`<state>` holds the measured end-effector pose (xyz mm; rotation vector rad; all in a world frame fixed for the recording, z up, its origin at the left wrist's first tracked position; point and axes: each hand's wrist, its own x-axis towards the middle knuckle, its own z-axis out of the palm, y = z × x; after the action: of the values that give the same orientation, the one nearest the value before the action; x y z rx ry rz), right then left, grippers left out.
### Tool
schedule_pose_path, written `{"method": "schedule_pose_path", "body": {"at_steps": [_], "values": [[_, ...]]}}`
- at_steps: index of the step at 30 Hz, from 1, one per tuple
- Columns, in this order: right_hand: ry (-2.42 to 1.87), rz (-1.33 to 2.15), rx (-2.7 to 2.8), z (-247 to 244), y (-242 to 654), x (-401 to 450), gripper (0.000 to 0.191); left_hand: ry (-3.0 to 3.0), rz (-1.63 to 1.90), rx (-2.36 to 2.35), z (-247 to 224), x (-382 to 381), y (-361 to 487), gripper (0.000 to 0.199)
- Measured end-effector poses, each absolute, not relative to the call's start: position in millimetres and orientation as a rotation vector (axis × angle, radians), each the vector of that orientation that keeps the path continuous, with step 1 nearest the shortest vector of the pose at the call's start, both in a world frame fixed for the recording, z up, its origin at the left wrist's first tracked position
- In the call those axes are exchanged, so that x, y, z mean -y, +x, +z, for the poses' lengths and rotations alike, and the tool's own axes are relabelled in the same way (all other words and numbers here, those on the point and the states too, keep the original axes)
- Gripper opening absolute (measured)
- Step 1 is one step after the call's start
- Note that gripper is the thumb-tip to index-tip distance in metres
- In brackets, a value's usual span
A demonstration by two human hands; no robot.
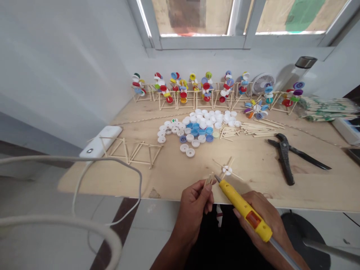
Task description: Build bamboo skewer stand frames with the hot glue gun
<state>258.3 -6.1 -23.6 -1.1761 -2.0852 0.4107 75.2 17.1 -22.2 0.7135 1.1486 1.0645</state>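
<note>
My left hand (pixel 196 202) pinches a few short wooden sticks (pixel 209 179) near the table's front edge, tips pointing up. In my right hand (pixel 263 213) is a yellow pen-style hot glue gun (pixel 244 208) with an orange window and a grey length trailing from its back. Its dark pointed nozzle is right beside the stick tips; I cannot tell whether they touch. Just beyond lies a white bottle cap (pixel 227 170) with thin sticks radiating from it like spokes. Farther back are loose white and blue bottle caps (pixel 201 125) and a pile of cut sticks (pixel 253 129).
Black-handled pliers (pixel 286 157) lie at the right. Stick frames with colourful cap wheels (pixel 206 92) line the wall, near a small fan (pixel 263 83) and a bottle (pixel 300 77). At left are bare stick frames (pixel 140 153), a white power strip (pixel 101 141) and a looping cable (pixel 112 159).
</note>
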Motion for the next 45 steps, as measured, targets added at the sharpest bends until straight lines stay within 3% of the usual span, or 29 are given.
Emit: {"method": "schedule_pose_path", "body": {"at_steps": [45], "values": [[-1.246,0.28,2.167,-21.0,265.2,3.1,0.012,0.735,1.068,-1.182,-20.5,-18.2,77.8,0.04]]}}
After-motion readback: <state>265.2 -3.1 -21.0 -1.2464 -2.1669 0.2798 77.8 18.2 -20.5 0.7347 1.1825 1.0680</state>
